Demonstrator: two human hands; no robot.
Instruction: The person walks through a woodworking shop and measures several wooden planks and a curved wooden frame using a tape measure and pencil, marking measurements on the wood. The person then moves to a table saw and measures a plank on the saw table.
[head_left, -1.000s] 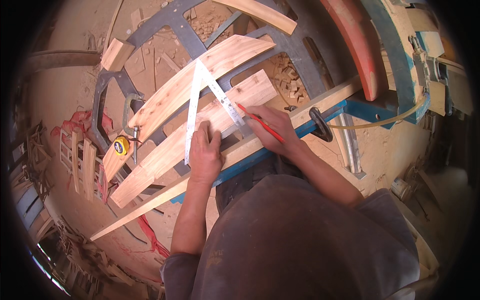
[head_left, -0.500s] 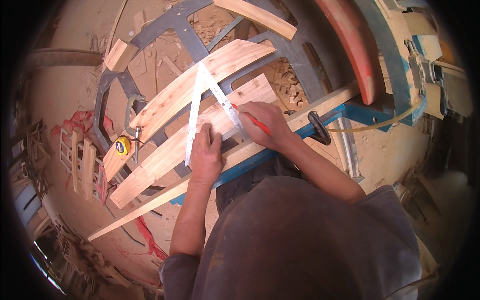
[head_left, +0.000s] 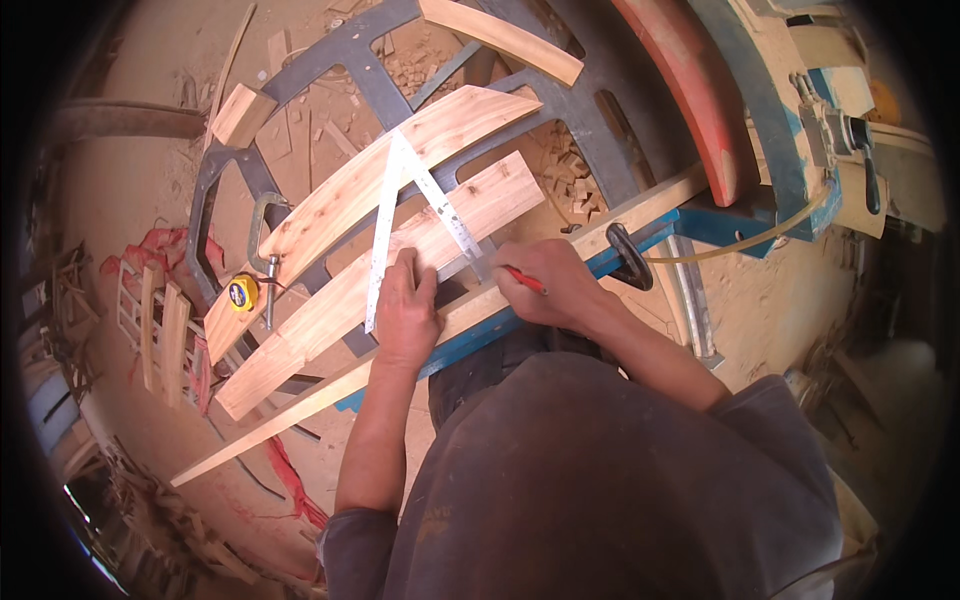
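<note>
A white metal set square [head_left: 437, 200] lies across a pale wooden board [head_left: 325, 312], its apex reaching onto a curved plank [head_left: 400, 170] behind. My left hand [head_left: 405, 312] holds the square down near its base, fingers bent over the base bar and the board. The left thumb is partly hidden. In my closed right hand [head_left: 548, 282] is a red pencil [head_left: 525, 279], held just right of the square's lower corner. The pencil's tip is hard to make out and seems clear of the board.
A grey metal frame [head_left: 385, 85] lies under the boards. A C-clamp [head_left: 268, 225] and a yellow tape measure [head_left: 242, 292] sit at the left. Along the near side runs a long wooden strip [head_left: 290, 425] over a blue beam [head_left: 470, 342]. A dark clamp handle [head_left: 628, 255] stands right.
My right hand has drawn back with the pencil, away from the square's edge, toward me and slightly right. My left hand stays on the square.
</note>
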